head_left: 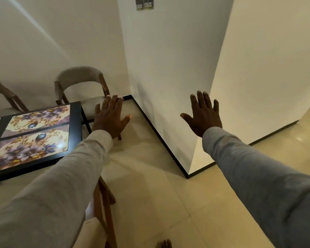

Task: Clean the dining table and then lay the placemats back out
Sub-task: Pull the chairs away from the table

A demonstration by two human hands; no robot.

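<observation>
1. White walls w/ cream tile floor, dark bench at left.
2. Two floral placemats lie side by side on the bench, chair behind.
3. Left hand & right hand: both hands out flat, fingers spread, holding nothing.

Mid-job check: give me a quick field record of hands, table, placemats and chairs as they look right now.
left hand: open, fingers spread, held out in the air, holding nothing
right hand: open, fingers spread, held out toward the wall, holding nothing
dining table: dark top, only its corner in view at left
placemats: two floral ones lying flat side by side on the table
chair: at the table's far end
cleaning cloth: none visible
</observation>
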